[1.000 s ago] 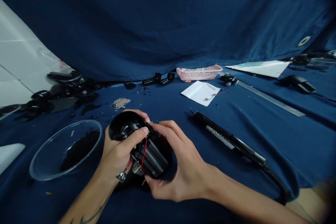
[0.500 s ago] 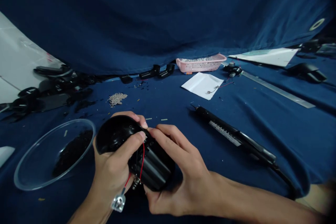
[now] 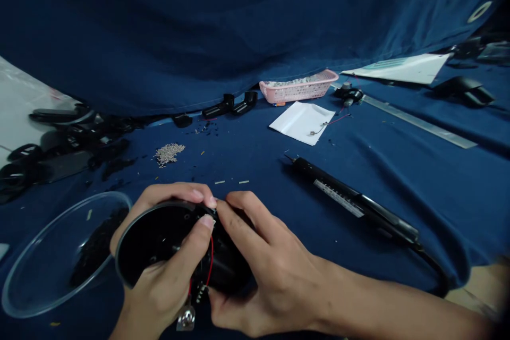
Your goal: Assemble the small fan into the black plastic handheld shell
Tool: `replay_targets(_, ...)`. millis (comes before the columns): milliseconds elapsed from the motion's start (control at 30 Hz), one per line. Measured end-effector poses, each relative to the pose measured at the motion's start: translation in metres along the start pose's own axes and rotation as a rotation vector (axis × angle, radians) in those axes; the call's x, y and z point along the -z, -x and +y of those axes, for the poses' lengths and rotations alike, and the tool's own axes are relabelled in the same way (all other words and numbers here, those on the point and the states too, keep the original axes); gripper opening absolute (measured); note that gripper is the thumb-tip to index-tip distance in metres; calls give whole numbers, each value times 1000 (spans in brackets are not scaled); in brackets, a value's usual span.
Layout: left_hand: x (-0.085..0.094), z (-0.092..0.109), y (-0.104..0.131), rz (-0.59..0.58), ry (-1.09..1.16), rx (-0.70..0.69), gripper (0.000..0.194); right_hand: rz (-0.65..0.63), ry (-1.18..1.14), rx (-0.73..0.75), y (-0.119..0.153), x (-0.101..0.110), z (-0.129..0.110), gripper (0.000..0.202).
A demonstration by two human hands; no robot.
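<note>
A black plastic housing (image 3: 153, 236) with a round, hollow end is held low in the view. My left hand (image 3: 167, 271) wraps round its left side, the thumb pressing near the joint at the top. On the right, my right hand (image 3: 274, 260) grips the housing's other part, fingertips meeting the left ones at the top edge. A red wire (image 3: 211, 260) runs down from under my left thumb. Below hang a small spring contact (image 3: 201, 293) and a shiny metal contact plate (image 3: 186, 319).
An electric screwdriver (image 3: 354, 202) lies at the right. At the left is a clear bowl (image 3: 24, 255) with small black parts. Farther back are a pile of screws (image 3: 169, 154), a white paper (image 3: 300, 122), a pink basket (image 3: 298, 90), a metal ruler (image 3: 418, 121) and black parts (image 3: 59, 164).
The housing has tilted, so its round end now shows a hollow inside. Both hands have shifted slightly left with it. The metal plate hangs lower and more to the right. The camera view has moved a little.
</note>
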State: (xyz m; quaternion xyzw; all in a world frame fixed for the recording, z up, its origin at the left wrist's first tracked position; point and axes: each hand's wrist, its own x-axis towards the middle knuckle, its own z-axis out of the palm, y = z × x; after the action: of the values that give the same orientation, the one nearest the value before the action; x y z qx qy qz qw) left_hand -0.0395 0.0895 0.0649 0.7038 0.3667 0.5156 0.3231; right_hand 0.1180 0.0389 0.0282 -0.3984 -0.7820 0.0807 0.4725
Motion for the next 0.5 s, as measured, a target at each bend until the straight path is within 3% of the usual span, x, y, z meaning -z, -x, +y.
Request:
replay_targets(200, -4, -8, 1, -3, -10, -4, 16, 60, -21, 45, 0, -3, 2, 64)
replay_targets(300, -10, -8, 1, 24, 120, 70, 19, 123, -43, 64, -1, -6, 3, 53)
replay_targets(500, -8, -10, -1, 40, 249, 127, 22, 94, -292, -99, -7, -4, 3, 63)
